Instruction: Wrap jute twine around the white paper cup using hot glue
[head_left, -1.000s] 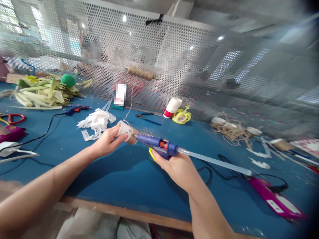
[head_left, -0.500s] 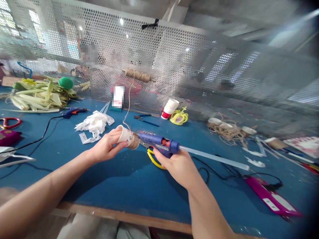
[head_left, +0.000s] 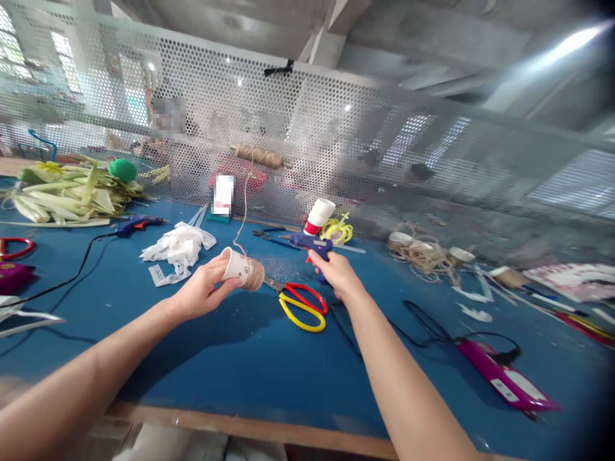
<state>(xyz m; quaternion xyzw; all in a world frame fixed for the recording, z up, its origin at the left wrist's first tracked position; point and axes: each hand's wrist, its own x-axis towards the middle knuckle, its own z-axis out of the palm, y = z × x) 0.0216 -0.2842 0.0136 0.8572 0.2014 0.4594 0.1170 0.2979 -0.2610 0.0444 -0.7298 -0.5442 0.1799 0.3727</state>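
The paper cup (head_left: 234, 266) was in the L hand (head_left: 206, 288), held over the blue table (head_left: 216, 378) approx. mid-view, tilted w/ its mouth toward 10 o'clock & its other end toward 4. L hand was closed round the mouth end, thumb on the near side; couldn't tell if any fingertips were inside. Brown twine (head_left: 255, 276) was wound round the cup's 4 o'clock end, & a loose strand (head_left: 246, 198) ran toward 12, up to the spool (head_left: 259, 156) at the mesh panel (head_left: 202, 70).

R hand (head_left: 337, 272), at the cup's 3 o'clock, was wrapped round the grip of a blue glue gun (head_left: 312, 244), nozzle aimed approx. 9, apart from the cup; couldn't tell if the trigger was pressed. A clear glue stick (head_left: 350, 248) stuck out its back toward 3.

Scissors (head_left: 302, 304) w/ red & yellow handles lay at 4 fr. the cup, blades partly hidden by the wound end; contact unclear. Pliers (head_left: 271, 236) lay btwn 1 & 2, white film (head_left: 179, 248) btwn 9 & 10. Red-and-white cup (head_left: 319, 214) & yellow looped piece (head_left: 340, 229) were at 2, behind the gun. Further off: husks (head_left: 67, 195) at 10, magenta power strip (head_left: 504, 378) at 4.
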